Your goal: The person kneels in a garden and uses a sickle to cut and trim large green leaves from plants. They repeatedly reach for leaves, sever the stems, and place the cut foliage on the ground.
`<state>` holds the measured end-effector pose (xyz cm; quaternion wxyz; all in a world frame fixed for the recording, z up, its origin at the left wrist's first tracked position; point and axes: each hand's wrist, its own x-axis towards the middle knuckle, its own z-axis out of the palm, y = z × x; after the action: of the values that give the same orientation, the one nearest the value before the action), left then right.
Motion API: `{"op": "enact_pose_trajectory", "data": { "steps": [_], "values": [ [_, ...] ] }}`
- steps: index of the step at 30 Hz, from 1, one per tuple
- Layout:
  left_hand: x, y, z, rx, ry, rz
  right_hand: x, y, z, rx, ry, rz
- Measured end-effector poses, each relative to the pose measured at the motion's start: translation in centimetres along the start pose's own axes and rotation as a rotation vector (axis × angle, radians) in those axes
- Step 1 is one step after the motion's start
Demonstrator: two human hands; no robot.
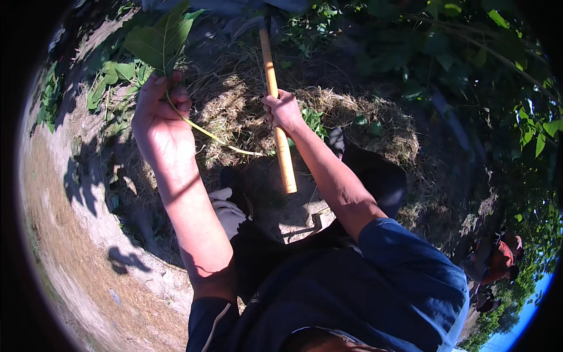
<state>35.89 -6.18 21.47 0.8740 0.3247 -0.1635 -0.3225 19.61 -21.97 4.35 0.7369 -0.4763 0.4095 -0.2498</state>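
Note:
A plant stem [215,140] with large green leaves [159,42] is pinched in the fingers of my left hand [163,112]. The stem's bare end slants down to the right, close to the wooden handle. My right hand [282,110] is wrapped around this yellowish wooden tool handle [285,160], whose butt end points towards me. At its far end the handle meets a dark socket [266,21]; shade keeps me from telling the kind of tool. Dry cut grass [224,103] lies on the ground beneath both hands.
A pale work glove [228,212] shows beside my left forearm. Dense leafy growth [457,57] fills the right side. Other people [497,259] are at the far right. Bare soil [88,185] and dry grass [57,193] stretch along the left.

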Motion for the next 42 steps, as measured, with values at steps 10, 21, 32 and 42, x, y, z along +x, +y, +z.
{"op": "enact_pose_trajectory", "data": {
  "steps": [10, 21, 32, 42],
  "values": [
    [1.5, -1.7, -0.1, -0.018, -0.031, -0.046, -7.3, 6.5, -11.0, 0.532, 0.282, 0.170],
    [2.5, -3.9, -0.2, 0.126, -0.062, -0.147, -13.0, 4.7, -11.9, 0.710, 0.232, -0.034],
    [2.2, -7.6, -0.7, 0.463, -0.018, -0.137, -23.0, -0.3, -12.6, 0.510, 0.355, 0.004],
    [-6.8, -11.0, -1.8, 0.785, -0.073, -0.177, -23.0, 8.6, -11.5, 0.400, 0.294, 0.354]
  ]
}}
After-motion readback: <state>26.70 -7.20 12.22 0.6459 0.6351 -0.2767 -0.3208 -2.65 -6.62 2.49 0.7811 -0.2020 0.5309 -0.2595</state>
